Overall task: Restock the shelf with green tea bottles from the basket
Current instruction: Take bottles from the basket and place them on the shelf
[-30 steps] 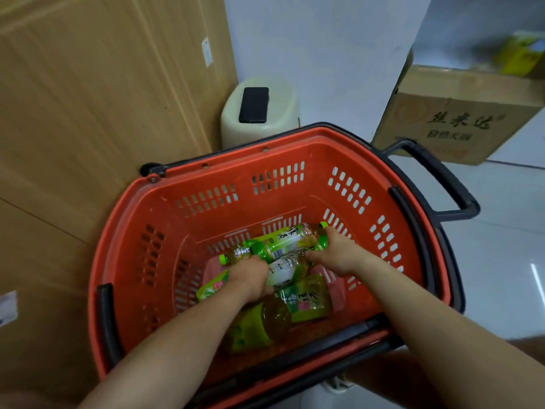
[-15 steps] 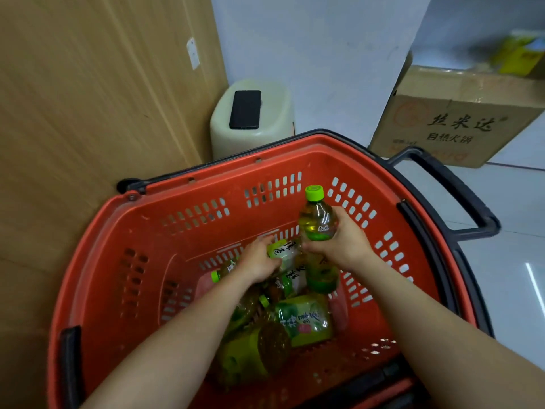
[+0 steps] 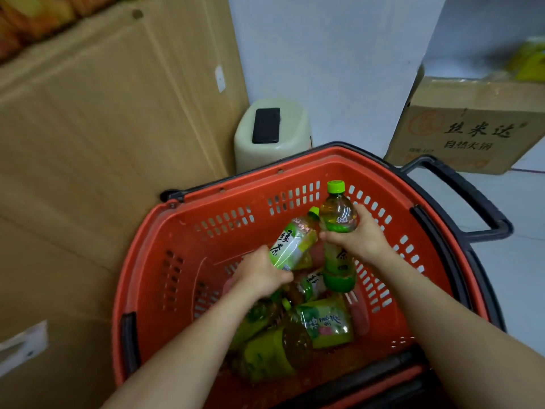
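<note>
The head view looks down into a red basket point(image 3: 165, 261) that stands on the floor, and all places here are told from this basket. To the left of the basket a big brown cardboard wall point(image 3: 103, 128) rises, with a small white label point(image 3: 219, 79) on it. Behind the basket, at its far left corner, there is a cream plastic stool point(image 3: 283, 154), and a black phone point(image 3: 266, 125) lies flat on its top.

Inside the basket, on the left half, the left hand point(image 3: 261, 276) is closed around the lower part of a tilted green tea bottle point(image 3: 292, 246). This bottle leans with its green cap toward the far right, and its label with dark characters faces up. The bottle is lifted above the other bottles. Below the two hands, on the floor of the basket near its close side, a heap of green tea bottles point(image 3: 295, 335) lies on their sides, touching one another; how many exactly I cannot tell.

On the right half of the basket, the right hand point(image 3: 359, 240) grasps an upright green tea bottle point(image 3: 337, 214) around its middle. Its green cap points up toward the far wall of the basket, and its bottom hangs above the heap. The two held bottles are just beside each other near their caps.

At the right side of the basket a black handle point(image 3: 472, 199) sticks out. Behind the basket on the far right a cardboard box point(image 3: 466, 137) with printed characters stands on the pale floor point(image 3: 516, 261).
</note>
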Motion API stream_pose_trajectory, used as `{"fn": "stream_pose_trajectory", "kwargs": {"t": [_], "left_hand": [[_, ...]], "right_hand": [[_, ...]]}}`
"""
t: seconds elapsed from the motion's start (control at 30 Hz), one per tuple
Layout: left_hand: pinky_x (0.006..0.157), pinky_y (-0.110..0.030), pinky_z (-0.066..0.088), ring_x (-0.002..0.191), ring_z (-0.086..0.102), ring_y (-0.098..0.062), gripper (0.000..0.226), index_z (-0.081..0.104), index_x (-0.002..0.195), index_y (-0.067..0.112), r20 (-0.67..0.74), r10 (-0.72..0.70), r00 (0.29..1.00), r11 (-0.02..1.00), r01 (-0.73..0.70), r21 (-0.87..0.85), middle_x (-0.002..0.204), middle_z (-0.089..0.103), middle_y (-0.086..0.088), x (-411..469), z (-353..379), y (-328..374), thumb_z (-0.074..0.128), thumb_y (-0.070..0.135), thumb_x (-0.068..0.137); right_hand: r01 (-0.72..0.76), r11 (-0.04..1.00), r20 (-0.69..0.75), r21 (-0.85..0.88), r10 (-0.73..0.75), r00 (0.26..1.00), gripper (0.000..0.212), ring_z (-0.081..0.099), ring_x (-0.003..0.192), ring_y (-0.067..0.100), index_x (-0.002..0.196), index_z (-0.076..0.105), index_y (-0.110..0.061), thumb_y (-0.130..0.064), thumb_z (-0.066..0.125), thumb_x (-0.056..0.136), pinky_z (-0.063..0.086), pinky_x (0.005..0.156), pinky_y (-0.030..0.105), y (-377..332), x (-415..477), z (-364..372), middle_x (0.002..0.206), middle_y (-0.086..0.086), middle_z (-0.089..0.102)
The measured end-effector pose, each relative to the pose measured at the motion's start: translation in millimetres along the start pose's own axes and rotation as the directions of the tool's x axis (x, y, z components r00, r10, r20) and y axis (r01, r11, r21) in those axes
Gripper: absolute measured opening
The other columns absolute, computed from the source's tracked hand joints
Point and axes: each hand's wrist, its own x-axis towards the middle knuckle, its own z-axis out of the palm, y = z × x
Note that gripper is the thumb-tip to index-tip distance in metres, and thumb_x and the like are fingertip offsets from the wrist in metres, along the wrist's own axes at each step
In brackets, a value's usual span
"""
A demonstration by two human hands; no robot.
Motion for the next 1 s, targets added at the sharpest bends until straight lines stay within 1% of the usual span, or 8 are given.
{"fn": "stream_pose_trajectory", "kwargs": {"t": [0.1, 0.23, 0.33, 0.47, 0.6, 0.77, 0.87, 1.0], "left_hand": [[0.068, -0.030, 0.047, 0.079, 0.061, -0.016, 0.049, 0.055, 0.092, 0.026, -0.148, 0.032, 0.988, 0.965, -0.069, -0.251, 0.087, 0.064, 0.010, -50.9, -50.5, -8.8, 0.074, 0.053, 0.056], [0.083, -0.040, 0.054, 0.083, 0.068, -0.008, 0.055, 0.064, 0.100, 0.032, -0.369, 0.031, 0.929, 0.776, -0.255, -0.576, 0.090, 0.072, 0.012, -126.6, -111.5, -22.4, 0.070, 0.065, 0.056], [0.089, -0.046, 0.052, 0.089, 0.069, -0.012, 0.062, 0.065, 0.105, 0.030, -0.504, -0.027, 0.864, 0.618, -0.381, -0.687, 0.095, 0.073, 0.008, -178.5, -145.2, -36.0, 0.067, 0.071, 0.058], [0.095, -0.049, 0.049, 0.105, 0.065, -0.016, 0.076, 0.051, 0.122, 0.036, -0.606, -0.104, 0.789, 0.519, -0.477, -0.710, 0.113, 0.068, 0.008, -250.2, -197.1, -69.1, 0.070, 0.073, 0.058], [0.097, -0.046, 0.047, 0.111, 0.061, -0.011, 0.075, 0.038, 0.130, 0.037, -0.750, -0.114, 0.652, 0.590, -0.563, -0.579, 0.122, 0.062, 0.011, -308.3, -245.3, -106.2, 0.071, 0.058, 0.066], [0.097, -0.036, 0.045, 0.108, 0.056, -0.010, 0.067, 0.027, 0.131, 0.030, -0.855, -0.279, 0.437, 0.713, -0.503, -0.489, 0.122, 0.056, 0.011, -336.7, -294.2, -156.4, 0.071, 0.036, 0.080], [0.093, -0.031, 0.042, 0.108, 0.052, -0.013, 0.061, 0.025, 0.124, 0.032, -0.851, -0.328, 0.410, 0.744, -0.443, -0.500, 0.123, 0.051, 0.008, -329.0, -309.0, -180.0, 0.070, 0.036, 0.082], [0.095, -0.033, 0.042, 0.112, 0.050, -0.015, 0.070, 0.024, 0.133, 0.021, -0.822, -0.358, 0.443, 0.774, -0.351, -0.526, 0.131, 0.049, 0.003, -309.1, -312.2, -202.0, 0.068, 0.040, 0.082]], "right_hand": [[0.108, 0.992, 0.038, 0.065, -0.111, 0.993, 0.076, 0.063, 0.099, 0.016, 0.118, 0.049, -0.025, -0.029, 0.089, 0.054, 0.050, 0.095, 0.045, -30.3, -21.1, 5.6, 0.107, -0.006, 0.065], [0.293, 0.936, 0.117, 0.197, -0.319, 0.941, 0.073, 0.067, 0.091, 0.005, 0.121, 0.055, -0.021, -0.022, 0.089, 0.057, 0.053, 0.089, 0.031, -94.4, -66.6, 19.9, 0.103, -0.005, 0.070], [0.399, 0.863, 0.140, 0.311, -0.456, 0.879, 0.063, 0.068, 0.084, -0.001, 0.114, 0.059, -0.018, -0.022, 0.086, 0.058, 0.054, 0.078, 0.018, -150.9, -109.2, 36.0, 0.099, -0.004, 0.072], [0.496, 0.736, 0.192, 0.461, -0.628, 0.754, 0.055, 0.069, 0.087, 0.008, 0.110, 0.060, -0.015, -0.022, 0.082, 0.059, 0.057, 0.080, 0.027, -230.7, -173.8, 66.5, 0.099, 0.000, 0.073], [0.582, 0.608, 0.230, 0.539, -0.771, 0.593, 0.057, 0.069, 0.092, 0.009, 0.111, 0.060, -0.020, -0.026, 0.083, 0.059, 0.055, 0.076, 0.024, -300.6, -229.1, 102.6, 0.100, -0.004, 0.073], [0.680, 0.504, 0.214, 0.532, -0.857, 0.468, 0.059, 0.067, 0.097, 0.006, 0.117, 0.056, -0.020, -0.025, 0.084, 0.065, 0.054, 0.086, 0.028, -364.4, -267.3, 157.4, 0.106, -0.005, 0.070], [0.740, 0.490, 0.190, 0.461, -0.869, 0.457, 0.069, 0.065, 0.100, 0.010, 0.119, 0.052, -0.023, -0.037, 0.086, 0.061, 0.053, 0.091, 0.039, -384.1, -269.2, 195.1, 0.108, -0.006, 0.068], [0.796, 0.522, 0.187, 0.306, -0.853, 0.487, 0.075, 0.063, 0.102, 0.013, 0.123, 0.046, -0.025, -0.043, 0.084, 0.061, 0.051, 0.092, 0.043, -385.7, -260.7, 232.5, 0.107, -0.012, 0.064]]}}
